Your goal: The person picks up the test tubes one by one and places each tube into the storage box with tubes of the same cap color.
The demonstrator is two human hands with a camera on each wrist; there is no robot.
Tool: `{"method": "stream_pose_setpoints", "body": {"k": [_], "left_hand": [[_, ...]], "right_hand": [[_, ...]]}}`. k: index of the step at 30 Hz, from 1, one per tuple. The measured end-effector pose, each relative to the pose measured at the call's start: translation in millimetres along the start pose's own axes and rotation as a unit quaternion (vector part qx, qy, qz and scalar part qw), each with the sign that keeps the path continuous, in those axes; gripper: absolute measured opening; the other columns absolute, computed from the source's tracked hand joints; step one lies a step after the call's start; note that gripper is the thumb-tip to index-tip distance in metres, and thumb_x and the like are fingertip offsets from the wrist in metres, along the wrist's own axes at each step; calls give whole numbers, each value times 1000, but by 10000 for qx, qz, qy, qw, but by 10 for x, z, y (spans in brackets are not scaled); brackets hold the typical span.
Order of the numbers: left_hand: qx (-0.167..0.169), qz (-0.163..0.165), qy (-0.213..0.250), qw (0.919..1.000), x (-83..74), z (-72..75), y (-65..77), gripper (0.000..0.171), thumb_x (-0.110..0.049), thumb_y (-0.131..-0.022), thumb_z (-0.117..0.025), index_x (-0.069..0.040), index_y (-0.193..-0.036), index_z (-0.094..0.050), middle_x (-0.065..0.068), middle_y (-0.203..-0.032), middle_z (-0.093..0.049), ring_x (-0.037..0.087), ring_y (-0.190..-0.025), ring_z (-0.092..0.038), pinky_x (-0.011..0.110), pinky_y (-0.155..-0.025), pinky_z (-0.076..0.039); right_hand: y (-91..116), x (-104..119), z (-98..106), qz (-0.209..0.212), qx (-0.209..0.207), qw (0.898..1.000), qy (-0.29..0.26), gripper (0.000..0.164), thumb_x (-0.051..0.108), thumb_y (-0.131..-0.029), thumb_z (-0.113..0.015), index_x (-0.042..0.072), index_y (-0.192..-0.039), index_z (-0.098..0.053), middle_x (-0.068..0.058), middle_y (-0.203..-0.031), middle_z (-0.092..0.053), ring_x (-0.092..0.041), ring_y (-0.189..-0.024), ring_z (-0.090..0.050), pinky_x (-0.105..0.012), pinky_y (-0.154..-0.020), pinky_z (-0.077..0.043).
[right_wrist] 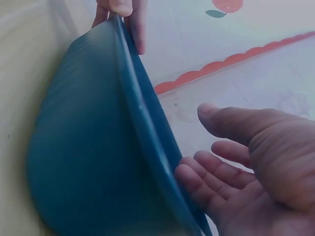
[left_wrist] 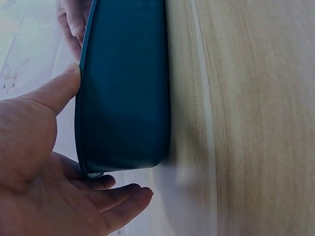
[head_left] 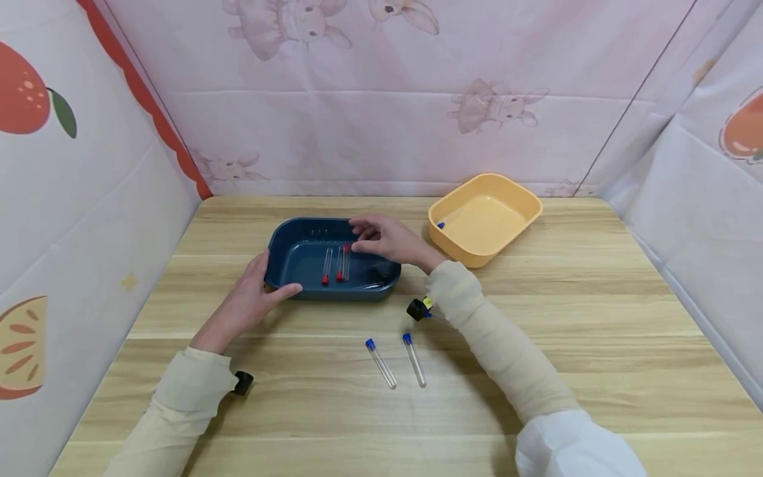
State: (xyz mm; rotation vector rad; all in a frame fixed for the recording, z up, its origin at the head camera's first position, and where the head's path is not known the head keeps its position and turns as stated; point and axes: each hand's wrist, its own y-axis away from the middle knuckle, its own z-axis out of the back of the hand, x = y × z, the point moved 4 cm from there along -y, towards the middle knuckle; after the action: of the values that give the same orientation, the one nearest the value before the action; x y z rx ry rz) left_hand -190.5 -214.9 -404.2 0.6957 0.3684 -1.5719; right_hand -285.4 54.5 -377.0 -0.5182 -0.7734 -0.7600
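In the head view a dark blue plastic bin (head_left: 298, 291) stands on the table, with red-capped clear test tubes (head_left: 326, 266) lying inside. My left hand (head_left: 247, 295) rests at its left front corner, thumb at the front rim and fingers along the left end. In the left wrist view the fingers of this hand (left_wrist: 54, 162) lie nearly straight beside the bin wall. Over the bin's back right part hovers my right hand (head_left: 387, 238), fingers loosely bent, holding nothing. The right wrist view shows this hand (right_wrist: 246, 172) with thumb and fingers apart, close to the bin's rim (right_wrist: 142, 118).
A yellow bin (head_left: 507, 238) at the back right contains a blue-capped tube (head_left: 441, 225). Two blue-capped test tubes (head_left: 381, 364) lie on the wooden table (head_left: 334, 430) in front. Another blue cap (head_left: 428, 315) shows beside the right wrist camera (head_left: 417, 309). Printed cloth walls (head_left: 387, 146) surround the table.
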Motion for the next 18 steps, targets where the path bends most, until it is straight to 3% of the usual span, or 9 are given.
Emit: {"method": "stream_pose_setpoints", "body": {"k": [8, 18], "left_hand": [[24, -30, 28, 10000, 31, -7, 1, 113, -57, -97, -65, 0, -163, 6, 28, -169, -1, 52, -151, -14, 70, -115, -25], [18, -160, 34, 9999, 28, 9, -17, 113, -59, -97, -64, -1, -164, 7, 27, -170, -1, 51, -152, -15, 70, -115, -24]], "right_hand": [[219, 95, 93, 218, -116, 9997, -85, 43, 12, -100, -71, -1, -140, -60, -20, -125, -67, -23, -108, -65, -35, -96, -55], [691, 164, 246, 318, -331, 9988, 185, 19, 13, -99, -71, 6, -117, -74, 0, -101, -73, -15, -86, -65, -30, -75, -56]]}}
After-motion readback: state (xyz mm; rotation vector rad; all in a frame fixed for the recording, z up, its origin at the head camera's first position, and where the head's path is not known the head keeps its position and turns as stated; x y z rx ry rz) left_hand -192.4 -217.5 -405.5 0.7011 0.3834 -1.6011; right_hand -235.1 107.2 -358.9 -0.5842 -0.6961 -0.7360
